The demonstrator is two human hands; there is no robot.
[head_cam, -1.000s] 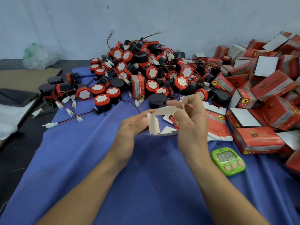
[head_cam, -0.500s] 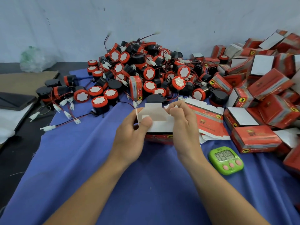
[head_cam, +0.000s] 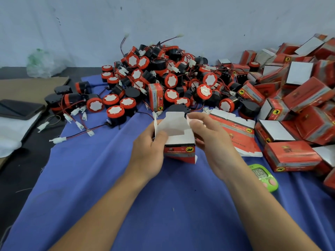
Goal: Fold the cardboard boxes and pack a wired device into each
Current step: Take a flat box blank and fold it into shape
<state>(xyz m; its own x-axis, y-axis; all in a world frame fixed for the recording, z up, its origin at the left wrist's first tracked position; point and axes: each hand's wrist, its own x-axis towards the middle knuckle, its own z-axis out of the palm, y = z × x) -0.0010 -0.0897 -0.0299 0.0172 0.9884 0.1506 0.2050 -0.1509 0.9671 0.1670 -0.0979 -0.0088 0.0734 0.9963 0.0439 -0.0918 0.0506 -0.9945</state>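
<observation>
A small red and white cardboard box [head_cam: 179,147] is held above the blue cloth, its white top flaps standing up. My left hand [head_cam: 149,151] grips its left side, thumb on the near face. My right hand [head_cam: 208,134] pinches a flap at the box's top right corner. A heap of round black and red wired devices [head_cam: 163,82] with white connectors lies behind the box. Flat unfolded boxes [head_cam: 239,136] lie just right of my right hand.
A pile of folded red boxes [head_cam: 297,105] fills the right side. A green timer [head_cam: 262,175] sits by my right forearm. The blue cloth [head_cam: 108,178] covers the table; a dark tablet [head_cam: 20,108] and brown cardboard [head_cam: 27,87] lie at the left.
The box has gone from a flat, half-opened blank to an upright squared shape, and both hands have shifted with it; the view has drifted slightly.
</observation>
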